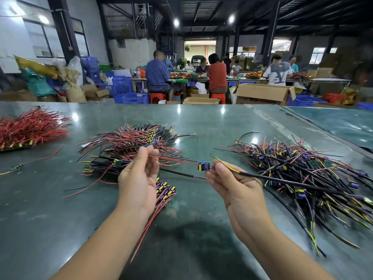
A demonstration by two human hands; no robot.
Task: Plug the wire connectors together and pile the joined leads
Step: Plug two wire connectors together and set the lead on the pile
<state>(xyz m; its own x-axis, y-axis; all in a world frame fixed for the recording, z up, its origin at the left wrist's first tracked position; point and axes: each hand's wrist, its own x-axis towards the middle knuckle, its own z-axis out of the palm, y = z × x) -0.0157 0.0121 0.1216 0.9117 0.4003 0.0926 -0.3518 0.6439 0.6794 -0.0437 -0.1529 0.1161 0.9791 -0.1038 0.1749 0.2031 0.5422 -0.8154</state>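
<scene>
**Red and black leads met over the green bench**

Green, glossy and streaked with lamp glare, the table [201,122] carried the whole scene. Up came the left hand [139,178], palm turned inward, fingers curled and pinching a red wire [173,160] near its tip, just in front of the middle pile [131,142] of red and black leads. Across from it, the right hand [236,184] pinched a small blue and black connector block [203,166] between thumb and forefinger, and a yellow wire [226,164] with a ring end ran over its index finger. The red wire stretched straight from the left fingers to that block, taut, well above the table. Below it a black sleeved lead [181,173] crossed the gap between the two hands; whether either hand actually gripped it, I could not tell.

Off to the right sprawled the loose heap [302,170] of black, yellow and purple leads. A neater stack [165,188] of purple and yellow connectors sat partly behind the left wrist. Far left, a bundle of red wires [30,128] lay well apart from the action.

Beyond the table's far edge, people sat on red stools [157,98] among blue crates [123,85] and cardboard boxes [262,93]. One seated person's grey shirt [277,74] bore a large printed mark, too blurred to read with any confidence. No other writing was legible.
</scene>
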